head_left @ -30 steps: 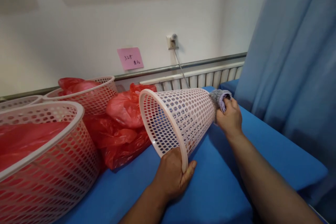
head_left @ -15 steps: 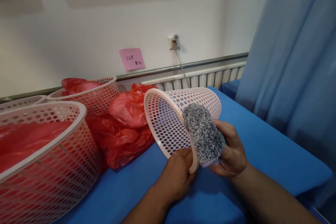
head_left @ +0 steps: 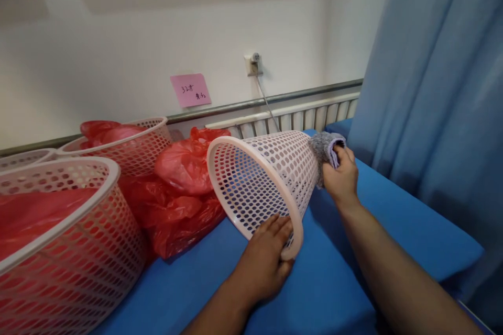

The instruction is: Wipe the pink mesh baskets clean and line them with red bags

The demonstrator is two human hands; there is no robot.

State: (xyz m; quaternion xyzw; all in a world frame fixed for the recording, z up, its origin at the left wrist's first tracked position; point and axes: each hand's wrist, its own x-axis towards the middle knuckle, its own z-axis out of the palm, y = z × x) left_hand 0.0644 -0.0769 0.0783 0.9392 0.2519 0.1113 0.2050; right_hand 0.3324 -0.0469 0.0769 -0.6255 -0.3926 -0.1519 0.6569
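A pale pink perforated basket (head_left: 271, 178) lies on its side on the blue surface (head_left: 393, 220), its mouth turned toward me. My left hand (head_left: 264, 261) grips the near rim, fingers curled inside the opening. My right hand (head_left: 341, 174) is closed on a grey fuzzy cloth (head_left: 325, 146) and presses it against the basket's far bottom end.
Two more perforated baskets (head_left: 58, 230) (head_left: 137, 144) with red bags stand at the left. Loose red plastic bags (head_left: 181, 188) lie beside the tipped basket. A blue curtain (head_left: 436, 73) hangs at the right. A wall with a pink note (head_left: 190, 90) and radiator runs behind.
My right hand has carried the grey cloth from the basket's near side by the rim back to its far bottom end. My left hand stays on the rim.
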